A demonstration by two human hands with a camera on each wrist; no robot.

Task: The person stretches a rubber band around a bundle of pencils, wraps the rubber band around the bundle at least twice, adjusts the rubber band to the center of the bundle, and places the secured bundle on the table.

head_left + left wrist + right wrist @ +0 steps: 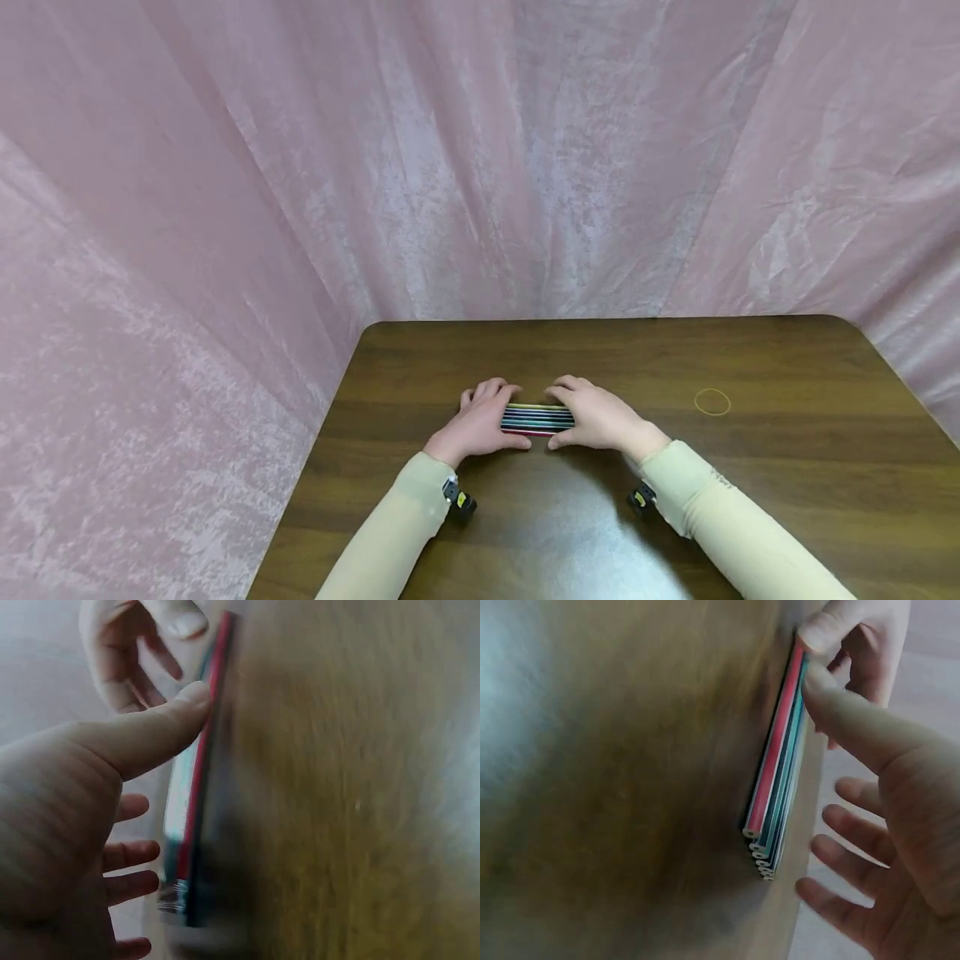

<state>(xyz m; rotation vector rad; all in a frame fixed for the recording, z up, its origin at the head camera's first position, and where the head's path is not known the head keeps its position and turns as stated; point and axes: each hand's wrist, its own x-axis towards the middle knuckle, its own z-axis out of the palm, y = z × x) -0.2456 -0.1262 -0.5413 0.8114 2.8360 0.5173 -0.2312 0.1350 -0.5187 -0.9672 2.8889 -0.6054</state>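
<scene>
Several pencils [537, 419] lie side by side in a flat row on the table. A red pencil [776, 757] is on the near edge and a yellow one is on the far edge. My left hand [480, 421] spans the row's left end, its thumb against the red pencil and its fingers spread loosely beyond the far side. Around the right end, my right hand [603, 417] is in a matching pose, with its fingers apart in the right wrist view. Pale, flat pencil ends show there; metal-banded ends appear, blurred, in the left wrist view.
A thin yellow ring [712, 415], resembling a rubber band, lies on the wooden table [787, 483] to the right. Pink curtains [480, 167] hang behind the table and along its left side.
</scene>
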